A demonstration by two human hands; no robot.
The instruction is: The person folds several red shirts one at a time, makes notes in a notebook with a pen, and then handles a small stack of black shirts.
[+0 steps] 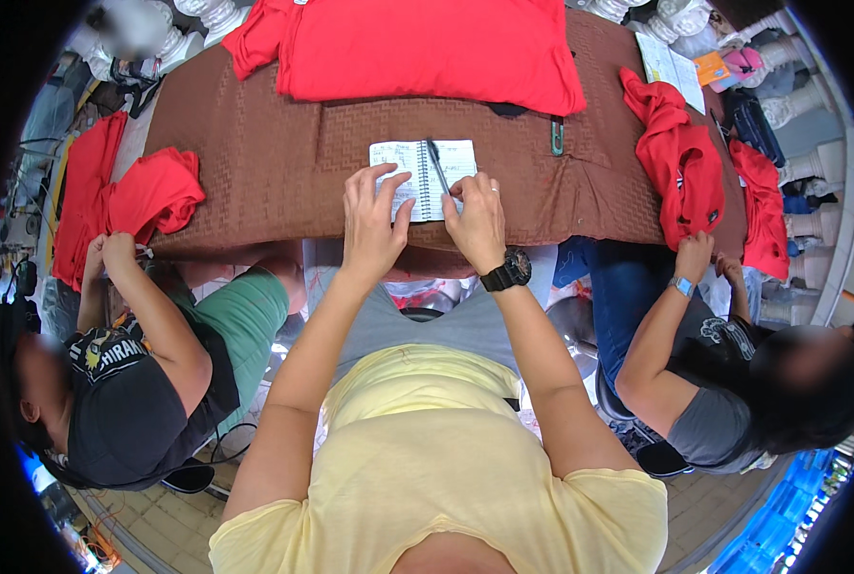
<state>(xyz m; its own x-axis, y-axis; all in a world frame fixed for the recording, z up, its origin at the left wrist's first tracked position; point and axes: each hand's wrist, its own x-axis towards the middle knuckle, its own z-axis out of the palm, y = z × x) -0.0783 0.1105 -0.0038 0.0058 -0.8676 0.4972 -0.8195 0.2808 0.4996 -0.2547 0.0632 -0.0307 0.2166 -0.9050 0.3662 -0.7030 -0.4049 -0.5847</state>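
Note:
A spiral notebook [398, 158] lies spread on the brown-covered table in front of me, its pages lined and written on. My left hand [376, 215] rests over the left page with its fingers apart, holding nothing. A dark pen [438, 165] slants across the right page beside the spiral. My right hand [477, 218], with a black watch [509, 271] on its wrist, is at that page's lower right. Its thumb and index finger are closed at the pen's near end; the other fingers are curled.
A large pile of red cloth [432, 48] covers the table's far side. A green snips-like tool [557, 136] lies right of the notebook. People on either side handle red garments [154, 191], [676, 158]. White papers [671, 69] and an orange box [710, 68] are at far right.

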